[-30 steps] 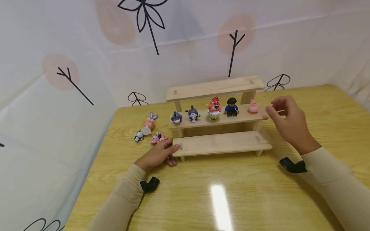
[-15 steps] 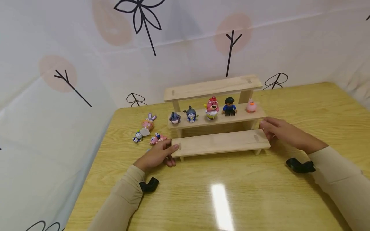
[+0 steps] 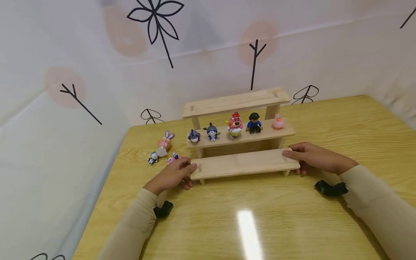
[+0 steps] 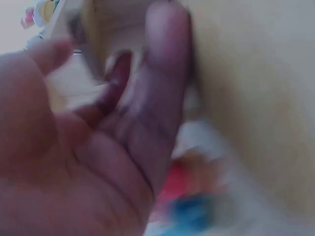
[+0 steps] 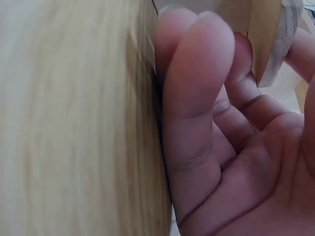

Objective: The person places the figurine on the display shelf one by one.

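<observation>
A person's left hand [image 3: 172, 175] and right hand [image 3: 316, 158] are gripping opposite ends of the front shelf [image 3: 242, 164], the lowest of three pale wooden levels. Each thumb is lying over the top near the end, while the other fingers are curling around the side and underneath. The right wrist view is showing the board's end between thumb and fingers, with the fingers running close beside the wood-grained tabletop [image 3: 201, 231]; the left wrist view is blurring.

Behind, the middle shelf [image 3: 268, 133] is holding five figures in a row, standing apart: a purple figure [image 3: 194, 135] at the left, a dark-capped figure [image 3: 212, 132], a pink bear [image 3: 235, 124] wearing red on its head, a blue-topped figure [image 3: 254, 123] in a black cap, and a pink bird-like figure [image 3: 278, 122] at the right. The rear shelf [image 3: 236, 103] is rising above them.

To the left, a rabbit-eared figure [image 3: 164, 142] is lying near a small blue-and-white figure [image 3: 153, 157]; a pink-and-blue figure [image 3: 174, 157] is hiding partly behind the left hand.

Black devices [image 3: 331, 188] are sitting at both sleeve cuffs, any marking on them too small to read. The white backdrop [image 3: 208, 72] is carrying black line drawings of flowers and twigs over peach blots.
</observation>
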`<state>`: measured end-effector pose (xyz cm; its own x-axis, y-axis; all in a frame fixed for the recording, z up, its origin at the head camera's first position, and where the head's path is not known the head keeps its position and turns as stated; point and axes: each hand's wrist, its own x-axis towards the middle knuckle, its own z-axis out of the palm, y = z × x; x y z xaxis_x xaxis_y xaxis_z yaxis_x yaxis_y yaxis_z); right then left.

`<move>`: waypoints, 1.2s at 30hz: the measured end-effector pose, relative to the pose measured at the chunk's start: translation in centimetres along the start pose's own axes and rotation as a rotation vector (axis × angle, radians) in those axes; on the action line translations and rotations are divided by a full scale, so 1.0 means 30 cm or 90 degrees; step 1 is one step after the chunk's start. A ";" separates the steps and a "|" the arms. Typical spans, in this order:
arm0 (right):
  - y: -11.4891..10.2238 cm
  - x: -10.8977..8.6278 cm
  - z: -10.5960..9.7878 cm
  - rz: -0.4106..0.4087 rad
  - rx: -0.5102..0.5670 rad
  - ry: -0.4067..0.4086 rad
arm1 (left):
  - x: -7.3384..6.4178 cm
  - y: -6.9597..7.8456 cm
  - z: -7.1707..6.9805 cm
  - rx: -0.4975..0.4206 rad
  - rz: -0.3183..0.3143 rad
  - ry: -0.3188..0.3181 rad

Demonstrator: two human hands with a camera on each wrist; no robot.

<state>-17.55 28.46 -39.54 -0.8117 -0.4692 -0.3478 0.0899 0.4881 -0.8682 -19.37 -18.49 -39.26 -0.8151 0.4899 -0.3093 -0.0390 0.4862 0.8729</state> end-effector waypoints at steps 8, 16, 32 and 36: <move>0.025 0.016 -0.007 -0.013 0.024 0.003 | -0.042 0.051 -0.094 0.218 0.071 0.266; 0.041 0.023 -0.003 -0.016 0.038 0.008 | -0.018 -0.013 -0.155 0.256 0.080 0.402; 0.036 0.022 -0.002 -0.019 0.055 0.033 | -0.001 -0.037 -0.157 0.335 0.025 0.275; 0.041 0.022 -0.002 -0.025 0.062 0.031 | -0.004 -0.036 -0.153 0.361 0.003 0.234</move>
<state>-18.00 28.79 -40.81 -0.8428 -0.4489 -0.2971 0.1107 0.3956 -0.9117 -21.89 -22.38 -38.43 -0.9622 0.2635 -0.0693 0.1927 0.8381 0.5104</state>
